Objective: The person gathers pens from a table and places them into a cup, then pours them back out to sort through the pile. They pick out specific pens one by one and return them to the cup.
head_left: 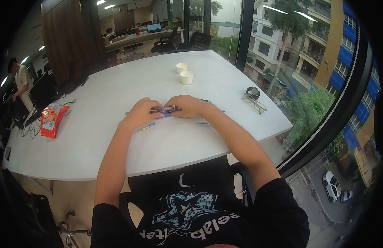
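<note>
My left hand [142, 112] and my right hand [187, 106] meet over the middle of the white table [175, 153]. Between them, the thumbs and fingers of both are closed on a small bunch of pens [166, 110], dark and bluish; how many is hard to make out. One pen with a pale, marked barrel [147, 127] lies on the table just below my left hand. Ends of further pens stick out around my right hand and forearm, including a dark one [203, 123] below the wrist and a teal tip [206, 101] above it.
Two white paper cups [186, 77] stand beyond my hands. Eyeglasses [257, 104] and a black round item [252, 92] lie near the right edge by the window. A red snack bag [54, 120] and cables are at the left. A person [23, 84] stands far left.
</note>
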A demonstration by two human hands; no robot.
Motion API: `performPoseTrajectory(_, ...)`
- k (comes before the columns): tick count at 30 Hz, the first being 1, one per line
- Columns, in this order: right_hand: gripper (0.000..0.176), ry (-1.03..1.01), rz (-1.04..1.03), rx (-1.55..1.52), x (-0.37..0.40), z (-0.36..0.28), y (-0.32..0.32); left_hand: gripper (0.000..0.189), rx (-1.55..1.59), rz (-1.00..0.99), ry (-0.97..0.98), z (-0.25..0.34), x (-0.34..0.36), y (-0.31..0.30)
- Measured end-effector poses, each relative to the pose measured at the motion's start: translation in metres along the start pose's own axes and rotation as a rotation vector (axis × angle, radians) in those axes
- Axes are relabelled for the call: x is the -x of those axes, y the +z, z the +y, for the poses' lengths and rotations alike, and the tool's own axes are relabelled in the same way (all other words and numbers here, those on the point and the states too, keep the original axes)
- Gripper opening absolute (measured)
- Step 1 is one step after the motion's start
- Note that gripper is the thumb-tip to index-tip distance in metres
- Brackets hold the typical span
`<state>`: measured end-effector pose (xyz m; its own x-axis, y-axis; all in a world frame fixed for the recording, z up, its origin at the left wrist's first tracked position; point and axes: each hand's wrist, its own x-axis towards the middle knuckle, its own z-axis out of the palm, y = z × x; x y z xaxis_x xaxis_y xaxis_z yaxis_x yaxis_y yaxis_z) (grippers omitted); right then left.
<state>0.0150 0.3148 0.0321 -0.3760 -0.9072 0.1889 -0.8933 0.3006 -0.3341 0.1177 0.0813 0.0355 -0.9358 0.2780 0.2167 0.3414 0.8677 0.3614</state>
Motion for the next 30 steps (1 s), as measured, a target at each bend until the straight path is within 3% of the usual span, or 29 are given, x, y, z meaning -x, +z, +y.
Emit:
performPoseTrajectory(3, 0.044, 0.016, 0.035, 0.008, -0.001, 0.002, -0.002, 0.036, -0.001, 0.078, -0.016, -0.003, -0.004, 0.001)
performPoseTrajectory(6, 0.047, -0.019, 0.095, 0.020, 0.002, 0.004, 0.000, 0.049, 0.055, 0.091, -0.035, -0.003, -0.002, 0.002)
performPoseTrajectory(8, 0.050, -0.060, 0.141, 0.022, 0.005, 0.009, 0.007, 0.066, 0.061, 0.088, 0.063, -0.002, 0.005, 0.004)
performPoseTrajectory(9, 0.052, -0.077, 0.131, 0.022, 0.009, 0.008, 0.010, 0.066, 0.062, 0.088, 0.063, -0.006, 0.005, 0.007)
performPoseTrajectory(11, 0.055, -0.094, 0.119, 0.021, 0.011, 0.008, 0.012, 0.080, -0.136, 0.006, 0.121, -0.019, 0.005, 0.013)
performPoseTrajectory(16, 0.056, 0.041, -0.077, -0.018, 0.006, -0.001, -0.003, 0.068, 0.055, -0.075, -0.003, -0.013, -0.001, 0.004)
performPoseTrajectory(21, 0.050, 0.042, -0.039, 0.004, 0.005, -0.003, -0.004, 0.050, 0.154, -0.046, -0.009, -0.003, -0.001, 0.001)
performPoseTrajectory(23, 0.047, 0.045, -0.031, 0.014, 0.003, -0.005, -0.005, 0.046, 0.000, 0.029, 0.002, 0.007, 0.001, -0.001)
performPoseTrajectory(30, 0.051, -0.063, 0.130, 0.037, 0.002, 0.009, 0.003, 0.056, 0.125, 0.088, 0.038, 0.003, 0.005, 0.003)
